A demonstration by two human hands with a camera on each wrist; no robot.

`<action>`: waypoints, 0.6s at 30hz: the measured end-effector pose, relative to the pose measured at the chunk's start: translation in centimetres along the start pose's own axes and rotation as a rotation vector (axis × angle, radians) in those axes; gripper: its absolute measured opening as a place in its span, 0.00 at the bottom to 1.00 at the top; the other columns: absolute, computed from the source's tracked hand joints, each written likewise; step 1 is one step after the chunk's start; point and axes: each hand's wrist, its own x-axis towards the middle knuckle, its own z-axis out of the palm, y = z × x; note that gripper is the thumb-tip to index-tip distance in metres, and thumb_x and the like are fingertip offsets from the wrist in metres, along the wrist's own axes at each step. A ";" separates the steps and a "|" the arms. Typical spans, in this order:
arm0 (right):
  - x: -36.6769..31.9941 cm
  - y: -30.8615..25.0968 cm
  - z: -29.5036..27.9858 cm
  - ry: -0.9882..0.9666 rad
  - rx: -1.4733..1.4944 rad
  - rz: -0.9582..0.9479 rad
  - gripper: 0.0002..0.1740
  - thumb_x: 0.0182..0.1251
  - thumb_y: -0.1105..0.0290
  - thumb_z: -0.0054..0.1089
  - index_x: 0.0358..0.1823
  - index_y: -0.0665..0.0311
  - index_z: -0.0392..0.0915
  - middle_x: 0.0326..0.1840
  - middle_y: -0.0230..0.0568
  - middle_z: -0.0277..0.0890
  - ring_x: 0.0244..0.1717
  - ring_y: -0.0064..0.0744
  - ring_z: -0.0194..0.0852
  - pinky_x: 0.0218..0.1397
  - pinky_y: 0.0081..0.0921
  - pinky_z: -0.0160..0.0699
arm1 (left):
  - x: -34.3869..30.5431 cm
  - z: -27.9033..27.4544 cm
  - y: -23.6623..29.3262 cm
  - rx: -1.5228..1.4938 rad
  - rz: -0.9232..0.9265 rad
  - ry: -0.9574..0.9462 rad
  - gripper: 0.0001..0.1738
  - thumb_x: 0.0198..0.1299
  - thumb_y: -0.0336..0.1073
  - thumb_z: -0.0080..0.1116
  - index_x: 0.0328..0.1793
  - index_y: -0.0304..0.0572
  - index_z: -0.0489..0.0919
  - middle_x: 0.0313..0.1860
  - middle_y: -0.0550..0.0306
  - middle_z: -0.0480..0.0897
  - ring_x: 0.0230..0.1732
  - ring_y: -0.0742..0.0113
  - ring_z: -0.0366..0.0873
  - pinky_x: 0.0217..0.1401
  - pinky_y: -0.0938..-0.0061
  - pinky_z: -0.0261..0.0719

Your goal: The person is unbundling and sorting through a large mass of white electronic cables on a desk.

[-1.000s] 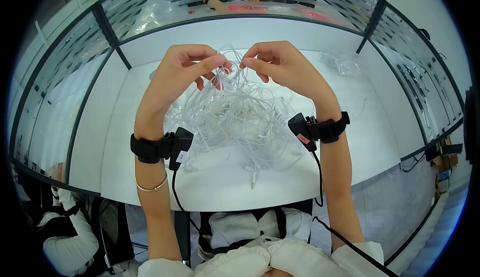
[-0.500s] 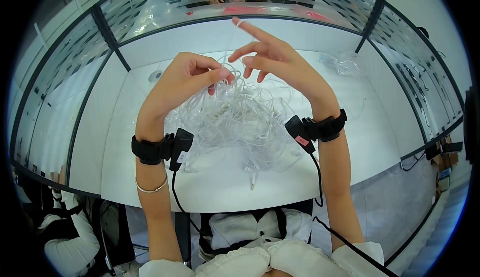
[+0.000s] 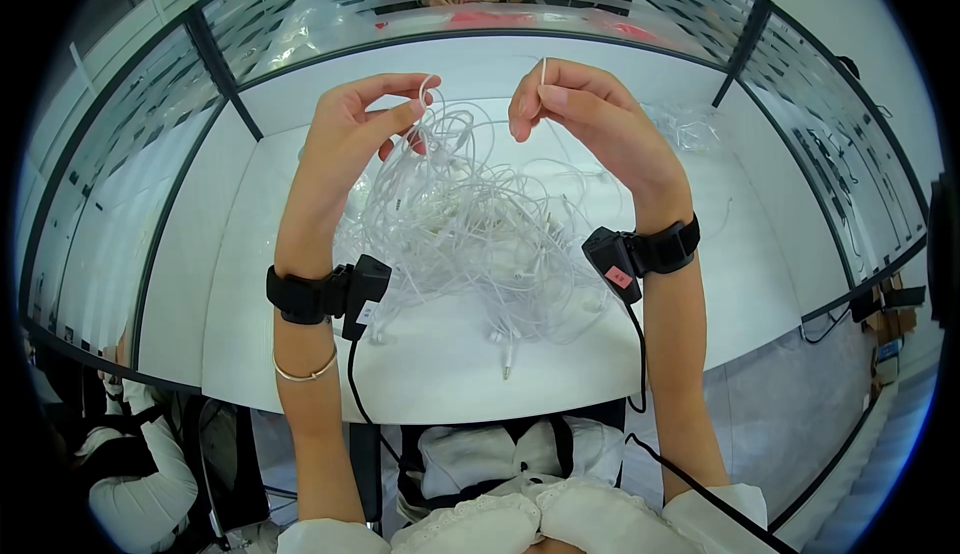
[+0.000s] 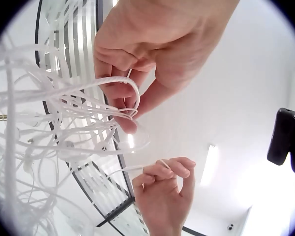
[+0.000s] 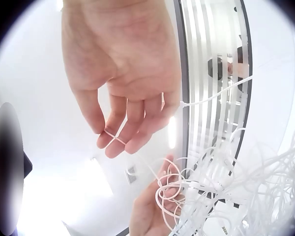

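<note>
**A:** Entry one: your left hand?
**B:** Your left hand (image 3: 355, 134) is raised above the table. Thumb and forefinger pinch a loop (image 3: 427, 89) of thin white cable that rises out of the heap.

**A:** Entry two: your right hand?
**B:** Your right hand (image 3: 585, 119) is level with the left and apart from it. Its fingers are curled, pinching a single strand (image 3: 543, 66) whose short tip stands upright above the fingertips.

**A:** Entry three: the heap?
**B:** The tangle of white cables (image 3: 470, 224) lies on the white table (image 3: 770, 254), below and between your hands, with its upper strands lifted toward both pinches. One jack plug (image 3: 506, 359) sticks out at its near edge.

**A:** Sundries?
**B:**
- The clear plastic bags (image 3: 690, 126) lie crumpled at the far right of the table, well apart from the tangle.
- There is a black wrist camera (image 3: 355, 289) on each of your arms.
- A thin bracelet (image 3: 305, 372) sits on your left forearm.
</note>
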 end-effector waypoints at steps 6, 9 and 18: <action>0.1 0.2 0.3 0.017 0.025 -0.047 0.13 0.71 0.60 0.47 0.32 0.60 0.74 0.35 0.36 0.76 0.45 0.31 0.73 0.58 0.33 0.67 | 0.5 0.2 -1.1 -0.028 0.049 0.106 0.10 0.60 0.27 0.54 0.47 0.37 0.80 0.40 0.61 0.78 0.28 0.70 0.84 0.22 0.85 0.64; 0.0 0.5 0.0 0.043 -0.008 -0.065 0.13 0.71 0.59 0.48 0.34 0.60 0.75 0.41 0.39 0.78 0.51 0.34 0.73 0.62 0.35 0.65 | 0.4 0.4 -0.9 -0.032 0.051 0.199 0.06 0.59 0.27 0.51 0.42 0.39 0.76 0.39 0.64 0.75 0.26 0.75 0.80 0.23 0.85 0.64; -0.9 -0.3 -1.6 -0.089 -0.159 0.132 0.23 0.71 0.58 0.50 0.57 0.66 0.79 0.54 0.44 0.81 0.51 0.34 0.78 0.60 0.31 0.72 | 0.6 0.0 -1.4 -0.090 0.095 0.303 0.03 0.56 0.24 0.51 0.35 0.39 0.74 0.33 0.65 0.72 0.22 0.80 0.71 0.23 0.83 0.64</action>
